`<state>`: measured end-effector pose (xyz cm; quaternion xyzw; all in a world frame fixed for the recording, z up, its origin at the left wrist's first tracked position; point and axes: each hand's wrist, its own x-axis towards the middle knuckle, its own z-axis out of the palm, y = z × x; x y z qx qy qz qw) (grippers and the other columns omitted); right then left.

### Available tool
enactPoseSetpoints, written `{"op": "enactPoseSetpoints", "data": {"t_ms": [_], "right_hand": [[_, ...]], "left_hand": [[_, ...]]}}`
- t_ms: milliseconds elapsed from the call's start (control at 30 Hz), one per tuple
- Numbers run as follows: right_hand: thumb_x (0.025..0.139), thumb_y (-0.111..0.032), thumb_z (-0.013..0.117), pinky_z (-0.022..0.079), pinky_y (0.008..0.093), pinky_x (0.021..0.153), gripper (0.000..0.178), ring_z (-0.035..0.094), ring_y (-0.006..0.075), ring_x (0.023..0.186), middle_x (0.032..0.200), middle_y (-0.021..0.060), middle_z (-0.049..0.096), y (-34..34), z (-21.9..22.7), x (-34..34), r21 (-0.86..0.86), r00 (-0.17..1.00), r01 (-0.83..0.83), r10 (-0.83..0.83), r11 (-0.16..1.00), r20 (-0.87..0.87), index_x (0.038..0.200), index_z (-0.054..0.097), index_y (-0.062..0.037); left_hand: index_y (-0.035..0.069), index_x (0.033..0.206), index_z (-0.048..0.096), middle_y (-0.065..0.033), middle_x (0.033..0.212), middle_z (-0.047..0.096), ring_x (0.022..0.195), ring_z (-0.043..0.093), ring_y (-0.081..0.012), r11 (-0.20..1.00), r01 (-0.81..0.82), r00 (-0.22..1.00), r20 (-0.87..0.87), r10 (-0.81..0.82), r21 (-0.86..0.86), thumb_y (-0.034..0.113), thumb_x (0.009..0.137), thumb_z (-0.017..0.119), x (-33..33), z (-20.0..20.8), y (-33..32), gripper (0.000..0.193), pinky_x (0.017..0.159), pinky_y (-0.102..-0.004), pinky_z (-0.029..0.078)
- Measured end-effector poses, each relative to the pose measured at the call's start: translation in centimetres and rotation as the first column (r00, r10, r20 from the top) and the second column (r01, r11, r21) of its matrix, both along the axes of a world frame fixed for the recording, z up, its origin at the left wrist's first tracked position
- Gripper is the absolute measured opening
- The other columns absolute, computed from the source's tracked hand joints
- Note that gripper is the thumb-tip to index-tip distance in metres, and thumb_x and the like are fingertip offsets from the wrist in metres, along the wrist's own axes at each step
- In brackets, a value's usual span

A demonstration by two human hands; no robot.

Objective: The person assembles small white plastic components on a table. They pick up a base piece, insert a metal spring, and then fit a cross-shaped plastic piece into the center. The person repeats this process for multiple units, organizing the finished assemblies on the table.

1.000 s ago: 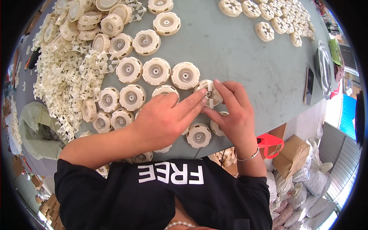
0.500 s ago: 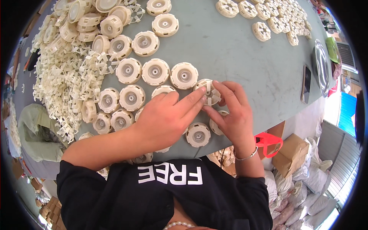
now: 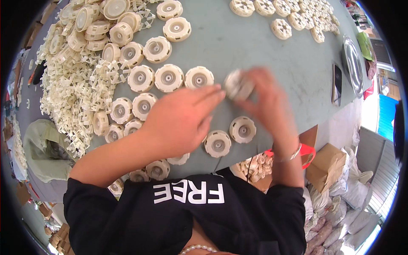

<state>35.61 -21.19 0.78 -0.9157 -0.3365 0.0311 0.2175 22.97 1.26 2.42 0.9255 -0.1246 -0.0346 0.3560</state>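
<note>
My right hand [image 3: 265,100], smeared by motion, grips the edge of a round cream plastic part [image 3: 238,84] and carries it over the table. A white piece on its top face is too blurred to make out. My left hand [image 3: 178,119] reaches in from the left with its fingers stretched toward that part, not holding anything. Under and around the left hand stand similar round cream parts with a clear recessed centre, such as a round part [image 3: 199,80] beyond its fingertips. Nearer my body are two more, a round part [image 3: 217,143] and another round part [image 3: 242,129].
A heap of small white cross-shaped clips [image 3: 80,89] lies at left, with round housings [image 3: 97,27] piled behind it. Spoked discs [image 3: 281,29] stand far right. A phone [image 3: 337,85] and a metal tray [image 3: 352,66] lie along the right edge. A cardboard box [image 3: 326,168] is below.
My right hand has lifted the round part and moved up and right with it. My left hand has let go of it and drawn slightly left. The view has shifted a little.
</note>
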Motion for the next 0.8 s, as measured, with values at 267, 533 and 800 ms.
{"op": "enactPoseSetpoints", "data": {"t_ms": [267,533,800], "right_hand": [[0.086,-0.019,0.084,0.056,0.0324,0.076,0.056,0.069,0.0199,0.091,0.118,0.0081,0.070,-1.0,3.2,-6.9,0.448,0.936,-0.224,0.319,0.866,-0.147,0.139,0.066,-0.0103],[0.094,-0.019,0.079,0.056,0.0350,0.082,0.044,0.066,0.0245,0.093,0.125,0.0096,0.066,-10.0,-3.1,-6.3,0.256,0.930,0.366,-0.360,0.895,-0.073,0.136,0.070,-0.0128],[0.083,-0.015,0.086,0.053,0.0318,0.080,0.052,0.059,0.0161,0.087,0.122,0.0073,0.067,-11.8,-2.3,-5.9,0.237,0.914,0.360,-0.290,0.902,-0.283,0.132,0.072,-0.0070]], "left_hand": [[0.000,0.148,0.053,-0.0072,0.144,0.051,0.130,0.049,-0.0191,0.075,-0.581,0.799,-0.585,-0.136,-0.811,0.049,0.115,0.036,0.6,1.2,-6.0,0.061,0.109,-0.0362,0.040],[0.005,0.145,0.055,-0.0177,0.137,0.057,0.124,0.056,-0.0364,0.995,0.008,0.999,0.045,-0.004,-0.101,0.023,0.076,0.089,0.1,-1.0,-6.7,0.079,0.108,-0.0442,0.046],[0.009,0.135,0.065,-0.0103,0.125,0.064,0.116,0.060,-0.0309,1.000,0.019,0.998,0.067,-0.019,0.012,0.020,0.079,0.086,0.6,-3.6,-7.2,0.061,0.099,-0.0422,0.052]]}}
